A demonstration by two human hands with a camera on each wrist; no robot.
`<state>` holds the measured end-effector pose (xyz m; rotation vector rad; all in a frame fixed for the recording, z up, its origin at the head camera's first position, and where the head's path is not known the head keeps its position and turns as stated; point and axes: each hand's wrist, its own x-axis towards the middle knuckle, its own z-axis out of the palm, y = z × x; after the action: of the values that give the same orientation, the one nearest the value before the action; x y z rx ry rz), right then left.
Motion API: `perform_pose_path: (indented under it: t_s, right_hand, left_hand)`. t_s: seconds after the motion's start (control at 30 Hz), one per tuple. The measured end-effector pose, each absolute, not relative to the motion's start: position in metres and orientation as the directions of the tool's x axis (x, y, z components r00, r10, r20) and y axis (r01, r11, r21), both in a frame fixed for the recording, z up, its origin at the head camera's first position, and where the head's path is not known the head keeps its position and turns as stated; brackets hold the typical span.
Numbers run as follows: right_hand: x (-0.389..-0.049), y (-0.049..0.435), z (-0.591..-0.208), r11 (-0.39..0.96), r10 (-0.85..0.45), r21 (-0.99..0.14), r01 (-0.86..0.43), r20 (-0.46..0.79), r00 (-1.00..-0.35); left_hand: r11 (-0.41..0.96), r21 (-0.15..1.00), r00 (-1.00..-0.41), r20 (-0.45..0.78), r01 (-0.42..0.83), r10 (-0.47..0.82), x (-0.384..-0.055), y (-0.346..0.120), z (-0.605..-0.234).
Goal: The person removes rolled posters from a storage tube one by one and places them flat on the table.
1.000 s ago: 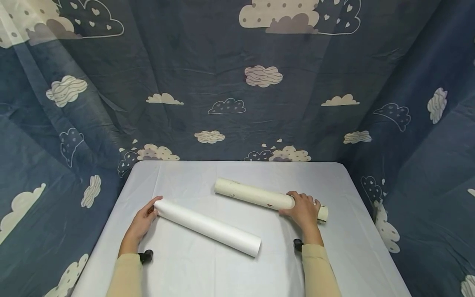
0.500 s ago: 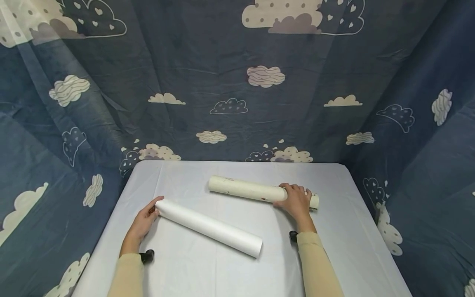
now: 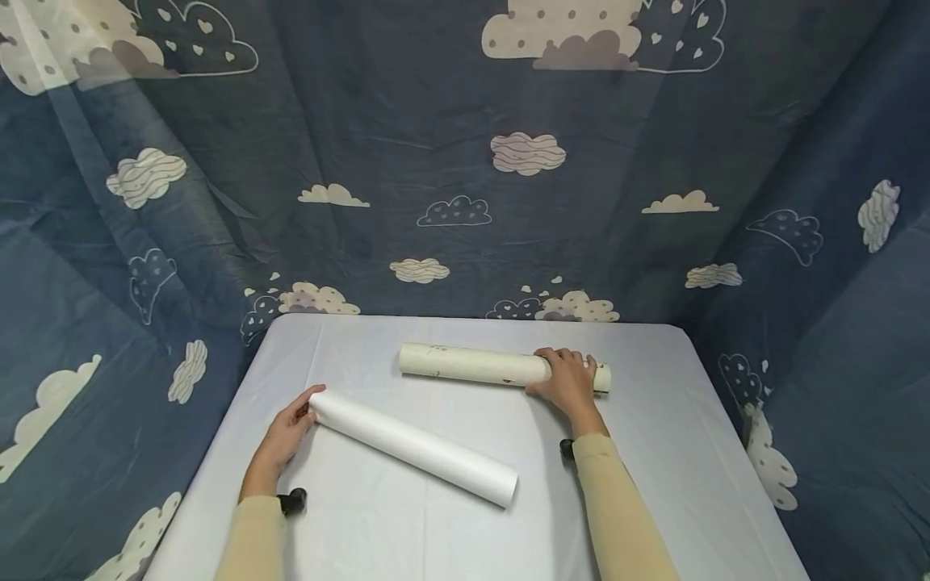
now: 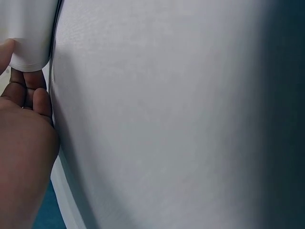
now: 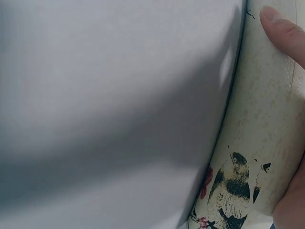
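A smooth white paper roll lies slantwise on the table, its far-left end between the thumb and fingers of my left hand. In the left wrist view, the thumb presses the roll's side while curled fingers sit at its end, partly hidden. Farther back, a cream paper roll lies nearly crosswise. My right hand grips it near its right end, with fingers over the far side and thumb on the near side. The right wrist view shows dark bird-like and red printing on this cream roll.
Both rolls rest on a white-covered table. Dark blue cloth with cloud prints hangs behind it and along both sides. A small black device is at the left wrist, and another is at the right.
My right hand has shifted the cream roll leftward and away, turning it closer to parallel with the table's back edge. The left hand and white roll stay nearly in place.
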<state>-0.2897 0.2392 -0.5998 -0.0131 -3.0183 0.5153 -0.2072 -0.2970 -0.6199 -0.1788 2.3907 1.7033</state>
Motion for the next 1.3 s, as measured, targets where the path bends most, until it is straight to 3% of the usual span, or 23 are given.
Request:
perform_pose_path:
  t_s: [0.8,1.1,1.3]
  right_hand:
    - [-0.329,0.219,-0.603,0.944,-0.051,-0.322,-0.068,0.059,-0.997]
    - [-0.323,0.220,-0.591,0.950,-0.085,-0.294,-0.105,0.081,-0.993]
    - [-0.307,0.219,-0.572,0.935,-0.075,-0.337,-0.109,0.113,-0.991]
  left_hand:
    - [0.327,0.922,-0.975,-0.224,-0.209,0.008,-0.206,-0.298,-0.621]
    - [0.366,0.906,-0.974,-0.226,-0.210,0.000,-0.206,-0.289,-0.618]
    - [0.387,0.903,-0.979,-0.204,-0.186,0.005,-0.204,-0.277,-0.617]
